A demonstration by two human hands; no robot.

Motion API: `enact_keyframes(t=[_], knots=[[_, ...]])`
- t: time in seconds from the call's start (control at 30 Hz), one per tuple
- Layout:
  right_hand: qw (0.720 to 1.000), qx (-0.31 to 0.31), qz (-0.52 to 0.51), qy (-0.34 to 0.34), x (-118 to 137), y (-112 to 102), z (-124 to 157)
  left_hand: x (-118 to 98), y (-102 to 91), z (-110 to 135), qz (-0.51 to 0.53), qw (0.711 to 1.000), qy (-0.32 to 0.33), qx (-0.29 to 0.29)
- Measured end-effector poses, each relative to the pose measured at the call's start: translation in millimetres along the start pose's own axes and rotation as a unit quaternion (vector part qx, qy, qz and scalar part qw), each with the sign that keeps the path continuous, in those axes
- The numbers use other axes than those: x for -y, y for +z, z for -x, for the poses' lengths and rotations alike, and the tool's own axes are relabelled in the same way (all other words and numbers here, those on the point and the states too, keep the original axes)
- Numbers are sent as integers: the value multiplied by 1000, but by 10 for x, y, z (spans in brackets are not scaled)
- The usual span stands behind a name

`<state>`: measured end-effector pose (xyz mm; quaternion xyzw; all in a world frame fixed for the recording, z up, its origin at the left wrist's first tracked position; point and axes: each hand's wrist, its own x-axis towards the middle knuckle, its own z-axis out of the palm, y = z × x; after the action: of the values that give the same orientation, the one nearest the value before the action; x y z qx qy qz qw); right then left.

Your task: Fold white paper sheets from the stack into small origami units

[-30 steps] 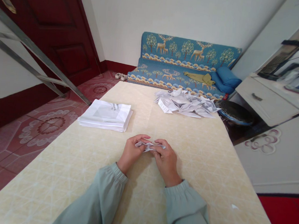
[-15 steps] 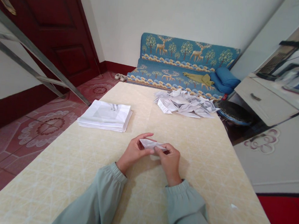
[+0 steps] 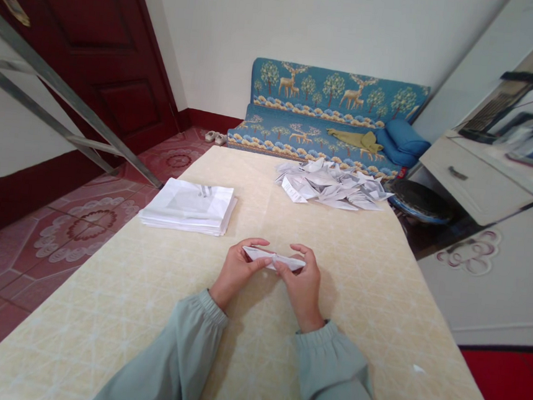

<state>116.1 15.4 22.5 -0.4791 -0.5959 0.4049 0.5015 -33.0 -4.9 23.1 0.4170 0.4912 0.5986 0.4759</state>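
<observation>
A small folded white paper piece (image 3: 273,259) is held just above the cream table (image 3: 156,290) between both hands. My left hand (image 3: 236,271) pinches its left end with thumb and fingers. My right hand (image 3: 303,284) pinches its right end, fingers curled over the top. The paper lies flat and elongated between them. Both arms wear pale green sleeves.
A stack of white paper sheets (image 3: 189,205) lies at the table's left. A heap of folded white paper pieces (image 3: 330,186) sits at the far right. A tiny paper scrap (image 3: 418,367) lies near the right edge. Beyond are a blue sofa (image 3: 330,115), a dark red door and white cabinets.
The paper has been pulled out longer and flatter between my hands, and my right hand has shifted slightly right along it.
</observation>
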Motion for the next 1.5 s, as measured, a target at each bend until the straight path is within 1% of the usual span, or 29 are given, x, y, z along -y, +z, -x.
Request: enact_keyframes(t=[0.07, 0.17, 0.33, 0.47, 0.5, 0.57, 0.7, 0.77, 0.8, 0.87, 0.97, 1.03, 1.1, 1.17, 1.2, 1.27, 1.33, 1.4, 1.47, 1.5], knots=[[1000, 15, -12, 12, -10, 3, 1, -9, 19, 10, -9, 1000, 1, -6], [998, 35, -27, 33, -32, 9, 5, -26, 49, 33, -26, 999, 2, -32], [996, 25, -70, 50, -20, 10, 10, -16, 49, 20, -50, 995, 12, -89], [995, 29, -71, 66, 27, 18, 13, 21, -4, -26, -75, 989, 21, -124], [994, 44, -68, 70, 37, 21, 14, 23, -20, -31, -79, 988, 23, -134], [989, 102, -70, 85, 47, 29, 18, 15, -53, -29, -85, 984, 31, -151], [953, 256, -96, 128, 44, 25, 30, -19, -104, 10, -93, 981, 34, -165], [939, 303, -96, 134, 48, 11, 36, -24, -112, 28, -77, 983, 22, -163], [935, 315, -93, 134, 54, 3, 40, -24, -112, 32, -64, 985, 15, -162], [936, 314, -91, 132, 75, -5, 50, -25, -109, 30, -39, 987, 6, -159], [949, 274, -96, 126, 102, 7, 62, -43, -104, 9, 9, 991, -8, -136], [958, 239, -104, 117, 102, 24, 62, -58, -98, -7, 55, 994, -25, -93], [966, 203, -119, 109, 85, 39, 54, -62, -86, -16, 81, 995, -37, -43], [968, 183, -135, 106, 59, 45, 44, -50, -69, -17, 70, 997, -38, -10], [967, 184, -140, 107, 46, 46, 42, -41, -61, -15, 57, 998, -36, -4], [962, 206, -144, 111, 20, 47, 44, -19, -48, -11, 36, 999, -31, -12], [953, 241, -142, 119, -2, 55, 53, 0, -42, -7, 16, 999, -21, -39], [946, 263, -142, 125, -20, 71, 63, 10, -40, -4, -5, 998, -9, -69], [948, 257, -147, 117, -36, 88, 65, 11, -34, -1, -22, 997, 0, -80], [951, 246, -152, 109, -44, 94, 62, 8, -30, 2, -26, 997, 3, -77]])
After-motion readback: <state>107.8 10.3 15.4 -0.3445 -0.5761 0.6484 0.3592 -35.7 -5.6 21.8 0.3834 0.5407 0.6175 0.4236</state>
